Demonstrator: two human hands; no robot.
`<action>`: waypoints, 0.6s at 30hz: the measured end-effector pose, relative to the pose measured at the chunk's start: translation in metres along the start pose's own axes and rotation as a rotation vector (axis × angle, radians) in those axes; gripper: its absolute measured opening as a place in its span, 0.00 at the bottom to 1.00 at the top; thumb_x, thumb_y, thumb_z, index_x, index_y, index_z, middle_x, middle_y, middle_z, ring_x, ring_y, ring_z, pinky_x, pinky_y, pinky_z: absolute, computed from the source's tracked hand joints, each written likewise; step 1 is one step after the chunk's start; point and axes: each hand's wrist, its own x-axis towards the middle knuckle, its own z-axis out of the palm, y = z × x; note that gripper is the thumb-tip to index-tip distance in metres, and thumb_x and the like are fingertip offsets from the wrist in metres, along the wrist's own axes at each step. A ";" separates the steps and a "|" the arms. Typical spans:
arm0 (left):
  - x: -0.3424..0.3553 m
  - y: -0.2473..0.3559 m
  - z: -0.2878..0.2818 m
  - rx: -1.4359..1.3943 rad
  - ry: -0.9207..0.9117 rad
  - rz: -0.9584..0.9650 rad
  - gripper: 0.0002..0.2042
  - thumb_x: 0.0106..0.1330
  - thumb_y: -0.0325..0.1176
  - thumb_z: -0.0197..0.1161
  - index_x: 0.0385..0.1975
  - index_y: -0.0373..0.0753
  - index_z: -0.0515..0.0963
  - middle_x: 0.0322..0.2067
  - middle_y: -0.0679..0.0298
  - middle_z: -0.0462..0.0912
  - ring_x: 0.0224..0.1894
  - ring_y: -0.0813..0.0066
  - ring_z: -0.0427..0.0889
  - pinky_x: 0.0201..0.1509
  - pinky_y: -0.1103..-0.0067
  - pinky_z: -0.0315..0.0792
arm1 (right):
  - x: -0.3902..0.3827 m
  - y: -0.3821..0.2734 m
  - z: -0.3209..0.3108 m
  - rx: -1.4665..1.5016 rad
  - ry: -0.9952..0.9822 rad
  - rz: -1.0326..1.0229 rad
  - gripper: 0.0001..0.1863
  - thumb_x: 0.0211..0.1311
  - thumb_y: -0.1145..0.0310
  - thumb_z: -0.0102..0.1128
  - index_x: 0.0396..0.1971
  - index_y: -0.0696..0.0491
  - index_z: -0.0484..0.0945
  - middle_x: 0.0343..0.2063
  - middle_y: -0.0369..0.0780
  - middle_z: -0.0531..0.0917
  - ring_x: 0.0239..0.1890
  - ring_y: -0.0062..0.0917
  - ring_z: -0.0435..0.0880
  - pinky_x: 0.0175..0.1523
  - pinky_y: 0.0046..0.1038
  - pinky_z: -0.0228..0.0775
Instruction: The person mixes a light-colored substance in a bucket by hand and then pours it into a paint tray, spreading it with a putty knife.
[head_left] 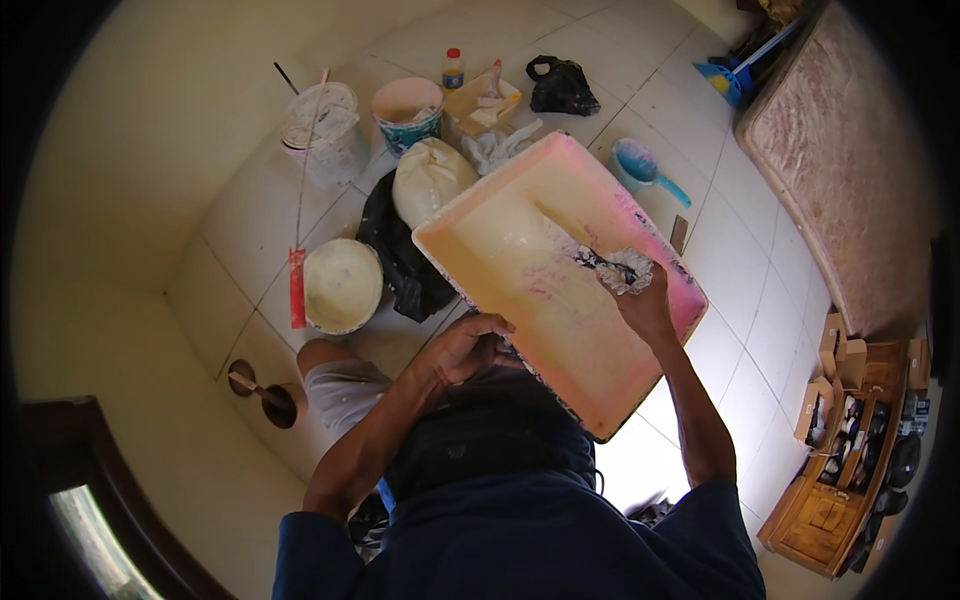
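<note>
A large rectangular paint tray (590, 375), cream inside with pink and orange stains, is tilted in front of my body. My left hand (466, 350) grips its near left edge, thumb over the rim and the other fingers partly hidden beneath. My right hand (645, 303) is closed around a crumpled wad of pale plastic (625, 272) with dark patches, against the inside of the tray near its right side. Pink smears show on the tray bottom beside the wad.
Beyond the tray stand a covered paint bucket (322, 125), a teal bucket (408, 112), a white sack (433, 178) and a red-capped bottle (453, 68). A blue dipper (640, 165) lies right. A round lid (343, 286) and red roller (297, 288) are left; a mattress (850, 170) leans far right.
</note>
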 end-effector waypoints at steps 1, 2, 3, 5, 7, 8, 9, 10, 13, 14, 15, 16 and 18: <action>-0.001 0.000 0.002 -0.006 0.008 0.003 0.21 0.52 0.31 0.57 0.48 0.36 0.69 0.45 0.60 0.73 0.48 0.64 0.73 0.50 0.58 0.67 | -0.001 -0.003 -0.002 0.035 -0.023 0.110 0.12 0.48 0.74 0.64 0.34 0.61 0.76 0.31 0.40 0.81 0.35 0.24 0.79 0.43 0.24 0.69; -0.001 0.001 0.003 -0.004 0.009 0.000 0.21 0.52 0.31 0.57 0.48 0.36 0.69 0.45 0.60 0.73 0.48 0.64 0.73 0.50 0.58 0.67 | 0.001 0.001 -0.002 0.036 -0.021 0.112 0.12 0.48 0.74 0.64 0.34 0.61 0.76 0.31 0.40 0.81 0.35 0.24 0.79 0.43 0.24 0.69; -0.001 0.001 0.004 -0.011 0.013 0.001 0.21 0.51 0.31 0.57 0.48 0.36 0.69 0.45 0.60 0.73 0.47 0.64 0.73 0.50 0.58 0.67 | 0.007 0.006 -0.003 -0.030 -0.004 0.031 0.13 0.48 0.72 0.65 0.34 0.60 0.76 0.32 0.40 0.81 0.35 0.24 0.78 0.44 0.25 0.69; -0.001 0.002 0.004 -0.018 0.016 0.003 0.21 0.51 0.31 0.58 0.48 0.36 0.69 0.45 0.60 0.73 0.47 0.64 0.73 0.50 0.58 0.67 | 0.007 0.008 -0.002 -0.096 0.013 -0.051 0.15 0.48 0.71 0.66 0.35 0.60 0.75 0.32 0.40 0.80 0.36 0.24 0.78 0.44 0.25 0.69; -0.001 0.001 0.002 -0.029 0.011 0.005 0.21 0.51 0.31 0.58 0.48 0.36 0.69 0.44 0.60 0.73 0.47 0.65 0.73 0.50 0.58 0.67 | -0.003 -0.001 0.008 -0.042 -0.086 -0.002 0.15 0.48 0.70 0.66 0.34 0.60 0.75 0.32 0.40 0.80 0.36 0.24 0.78 0.44 0.25 0.70; -0.001 0.000 0.001 -0.030 0.011 0.007 0.21 0.51 0.31 0.58 0.48 0.36 0.69 0.44 0.60 0.73 0.47 0.65 0.73 0.50 0.58 0.67 | -0.005 -0.015 0.005 0.004 -0.160 0.078 0.14 0.48 0.70 0.66 0.34 0.60 0.75 0.33 0.41 0.81 0.36 0.25 0.78 0.43 0.25 0.70; -0.002 0.000 0.000 -0.028 0.007 0.009 0.21 0.52 0.31 0.57 0.48 0.36 0.69 0.44 0.60 0.73 0.47 0.65 0.73 0.50 0.58 0.67 | -0.005 -0.015 0.003 0.003 -0.162 0.076 0.14 0.48 0.70 0.66 0.34 0.60 0.75 0.33 0.41 0.81 0.36 0.25 0.78 0.43 0.25 0.70; -0.002 -0.001 0.000 -0.027 0.003 0.009 0.21 0.52 0.31 0.57 0.48 0.36 0.69 0.44 0.60 0.73 0.47 0.65 0.73 0.51 0.58 0.67 | -0.006 -0.014 0.001 -0.018 -0.083 0.089 0.14 0.48 0.70 0.66 0.33 0.60 0.75 0.32 0.40 0.81 0.36 0.25 0.79 0.43 0.25 0.70; -0.001 -0.001 0.004 -0.022 -0.011 0.009 0.21 0.52 0.31 0.57 0.48 0.36 0.69 0.45 0.60 0.73 0.48 0.65 0.73 0.50 0.58 0.68 | -0.009 -0.016 -0.002 -0.056 -0.023 0.075 0.12 0.47 0.71 0.65 0.32 0.60 0.76 0.30 0.40 0.81 0.34 0.25 0.79 0.42 0.25 0.70; -0.001 -0.001 0.003 -0.024 -0.010 0.008 0.21 0.52 0.31 0.57 0.48 0.36 0.69 0.45 0.60 0.73 0.48 0.65 0.73 0.50 0.58 0.68 | -0.010 -0.018 -0.002 -0.071 -0.039 0.049 0.12 0.47 0.72 0.65 0.32 0.59 0.76 0.29 0.41 0.81 0.33 0.25 0.79 0.41 0.25 0.70; -0.001 -0.001 0.002 -0.012 -0.010 0.010 0.21 0.53 0.31 0.57 0.48 0.36 0.68 0.45 0.60 0.73 0.48 0.65 0.72 0.50 0.59 0.67 | -0.012 -0.018 -0.002 -0.085 -0.054 0.023 0.11 0.47 0.73 0.65 0.31 0.59 0.76 0.28 0.41 0.81 0.33 0.24 0.79 0.40 0.25 0.70; -0.002 -0.001 0.001 -0.001 -0.011 0.013 0.21 0.53 0.32 0.57 0.48 0.36 0.68 0.45 0.60 0.73 0.48 0.66 0.72 0.51 0.59 0.67 | -0.014 -0.021 0.002 -0.078 -0.124 0.029 0.10 0.48 0.73 0.64 0.30 0.60 0.76 0.29 0.41 0.81 0.32 0.23 0.79 0.39 0.24 0.70; -0.001 -0.002 -0.004 -0.002 -0.003 0.007 0.21 0.53 0.32 0.57 0.49 0.36 0.68 0.45 0.60 0.73 0.48 0.66 0.72 0.51 0.59 0.66 | -0.017 -0.034 -0.001 -0.084 -0.106 0.045 0.10 0.47 0.73 0.64 0.30 0.60 0.76 0.29 0.41 0.81 0.32 0.23 0.79 0.39 0.24 0.70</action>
